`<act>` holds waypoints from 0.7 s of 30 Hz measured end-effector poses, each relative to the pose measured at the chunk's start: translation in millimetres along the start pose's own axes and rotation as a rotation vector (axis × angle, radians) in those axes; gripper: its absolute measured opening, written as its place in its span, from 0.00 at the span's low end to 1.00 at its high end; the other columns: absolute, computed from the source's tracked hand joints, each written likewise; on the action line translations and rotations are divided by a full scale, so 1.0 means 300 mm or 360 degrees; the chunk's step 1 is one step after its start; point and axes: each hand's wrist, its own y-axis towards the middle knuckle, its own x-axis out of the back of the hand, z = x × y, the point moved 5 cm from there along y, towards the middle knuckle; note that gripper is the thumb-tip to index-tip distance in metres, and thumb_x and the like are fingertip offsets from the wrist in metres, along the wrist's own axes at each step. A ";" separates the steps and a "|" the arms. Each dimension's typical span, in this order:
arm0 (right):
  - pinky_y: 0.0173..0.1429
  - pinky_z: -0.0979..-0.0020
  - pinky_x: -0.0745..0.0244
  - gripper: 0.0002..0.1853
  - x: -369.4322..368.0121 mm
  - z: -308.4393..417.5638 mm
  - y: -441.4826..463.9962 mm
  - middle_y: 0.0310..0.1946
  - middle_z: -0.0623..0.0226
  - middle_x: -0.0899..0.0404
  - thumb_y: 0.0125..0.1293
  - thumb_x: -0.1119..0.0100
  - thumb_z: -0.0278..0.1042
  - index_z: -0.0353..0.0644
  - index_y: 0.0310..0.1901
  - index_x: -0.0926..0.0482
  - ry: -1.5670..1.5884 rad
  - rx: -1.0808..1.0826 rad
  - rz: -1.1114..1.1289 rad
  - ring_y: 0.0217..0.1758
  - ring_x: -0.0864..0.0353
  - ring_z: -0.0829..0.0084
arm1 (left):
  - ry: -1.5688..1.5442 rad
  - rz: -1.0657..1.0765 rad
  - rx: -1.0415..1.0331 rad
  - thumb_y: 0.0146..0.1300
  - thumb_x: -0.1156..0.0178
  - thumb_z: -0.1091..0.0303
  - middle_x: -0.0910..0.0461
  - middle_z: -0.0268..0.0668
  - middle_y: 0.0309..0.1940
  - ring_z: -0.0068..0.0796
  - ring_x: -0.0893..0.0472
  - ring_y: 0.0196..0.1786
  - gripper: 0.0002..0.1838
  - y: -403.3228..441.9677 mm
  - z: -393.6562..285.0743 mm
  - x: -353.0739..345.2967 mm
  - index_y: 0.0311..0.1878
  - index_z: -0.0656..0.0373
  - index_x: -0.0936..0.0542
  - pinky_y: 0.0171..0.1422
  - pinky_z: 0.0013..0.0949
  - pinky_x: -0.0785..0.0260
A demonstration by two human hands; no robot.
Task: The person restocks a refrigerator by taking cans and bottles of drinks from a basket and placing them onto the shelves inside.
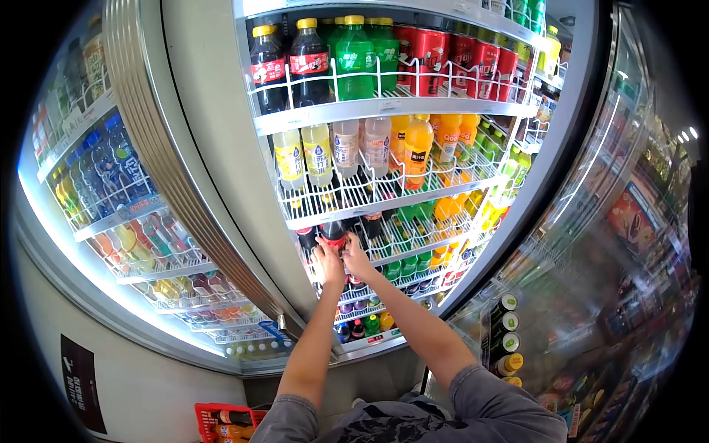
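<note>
Both my arms reach into an open drinks fridge, at its left side. Between my hands is a dark cola bottle (334, 231) with a red label, at the third shelf from the top. My left hand (327, 264) is closed around its left side. From the right, my right hand (357, 260) grips the same bottle, fingers curled. The bottle's lower part is hidden by my hands. Another dark bottle (373, 224) stands just right of them, and green bottles (406, 266) fill the rows farther right.
Above my hands, a white wire shelf (399, 198) holds water and orange juice bottles (418, 151). Higher up stand cola bottles (309, 63) and red cans (428, 63). The glass door (561, 244) hangs open at right. A red basket (209, 407) with bottles sits on the floor, lower left.
</note>
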 end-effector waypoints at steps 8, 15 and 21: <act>0.68 0.57 0.33 0.39 0.048 -0.056 -0.056 0.67 0.40 0.36 0.59 0.53 0.19 0.35 0.74 0.50 -0.0494 0.0044 0.0092 0.69 0.32 0.47 | -0.0652 0.0171 0.0123 0.63 0.45 0.77 0.37 0.66 0.65 0.65 0.31 0.60 0.40 -0.076 0.022 -0.009 0.73 0.77 0.54 0.65 0.53 0.37; 0.52 0.72 0.24 0.40 0.061 0.043 -0.325 0.66 0.48 0.35 0.63 0.52 0.20 0.42 0.77 0.54 -0.0051 -0.0313 -0.0022 0.55 0.21 0.67 | -0.0872 0.0418 0.0030 0.65 0.45 0.73 0.38 0.70 0.65 0.65 0.31 0.64 0.36 -0.241 0.001 0.061 0.72 0.78 0.48 0.67 0.46 0.36; 0.48 0.75 0.23 0.40 0.118 0.088 -0.585 0.62 0.55 0.30 0.63 0.54 0.16 0.48 0.77 0.52 0.0207 -0.0273 -0.0332 0.55 0.22 0.69 | -0.1001 0.0634 -0.0148 0.71 0.46 0.62 0.28 0.58 0.60 0.56 0.30 0.65 0.34 -0.368 -0.070 0.159 0.75 0.67 0.45 0.67 0.46 0.37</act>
